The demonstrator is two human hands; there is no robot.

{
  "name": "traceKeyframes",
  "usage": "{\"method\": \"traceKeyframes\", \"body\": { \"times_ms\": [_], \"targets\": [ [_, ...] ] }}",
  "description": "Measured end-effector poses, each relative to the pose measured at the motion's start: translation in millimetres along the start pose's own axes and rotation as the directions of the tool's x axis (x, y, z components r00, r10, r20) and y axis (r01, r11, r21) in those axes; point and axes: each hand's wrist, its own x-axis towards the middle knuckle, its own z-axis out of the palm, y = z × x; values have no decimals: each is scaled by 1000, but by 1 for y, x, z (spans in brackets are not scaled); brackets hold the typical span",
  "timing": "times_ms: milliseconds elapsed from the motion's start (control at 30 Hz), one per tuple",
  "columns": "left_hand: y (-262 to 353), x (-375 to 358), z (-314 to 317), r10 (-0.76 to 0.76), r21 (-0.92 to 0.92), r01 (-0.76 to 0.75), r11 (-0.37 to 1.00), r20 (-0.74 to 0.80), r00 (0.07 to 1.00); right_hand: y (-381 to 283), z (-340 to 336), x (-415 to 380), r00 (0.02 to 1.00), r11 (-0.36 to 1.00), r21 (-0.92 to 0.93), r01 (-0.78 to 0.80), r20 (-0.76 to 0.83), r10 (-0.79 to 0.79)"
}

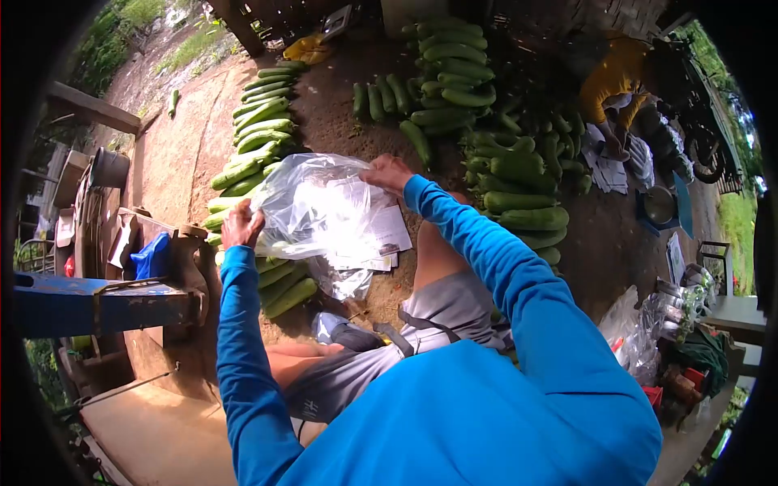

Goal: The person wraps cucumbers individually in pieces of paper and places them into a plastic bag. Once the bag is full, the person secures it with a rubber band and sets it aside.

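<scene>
A clear plastic bag (pixel 312 198) is stretched between my two hands, in front of my body. My left hand (pixel 241 224) pinches its left edge, beside a long row of green gourds (pixel 266 130). The bag's upper right edge is gripped by my right hand (pixel 387 174). Under and to the right of the bag lie printed paper sheets (pixel 391 230) on the ground, partly covered by the plastic. More clear plastic (pixel 340 279) lies just below the bag, near several gourds (pixel 290 296) by my leg.
Piles of green gourds (pixel 519 170) lie ahead and to the right. Another person in yellow (pixel 609 77) bends over papers at the right. A blue beam (pixel 97 306) juts in from the left. Plastic-wrapped goods (pixel 648 324) stand at the lower right.
</scene>
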Motion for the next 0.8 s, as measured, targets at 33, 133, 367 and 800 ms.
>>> {"method": "traceKeyframes", "body": {
  "times_ms": [33, 133, 367, 800],
  "targets": [
    [-1, -12, -30, -33, -47, 34, 998, 22, 999, -6, 4, -10, 998, 997, 76, 22, -67, -16],
    [21, 31, -175, 347, 31, -372, 928, -440, 828, -116, -57, -43, 859, 913, 37, 407, -354, -369],
    [7, -104, 53, -211, 232, 143, 962, 306, 928, 52, 75, -68, 945, 945, -308, -111, 260, 196],
    [45, -92, -210, 463, 466, -86, 881, -810, 360, -198, -55, -95, 278, 534, -383, 754, -551, -787]
  ]
}}
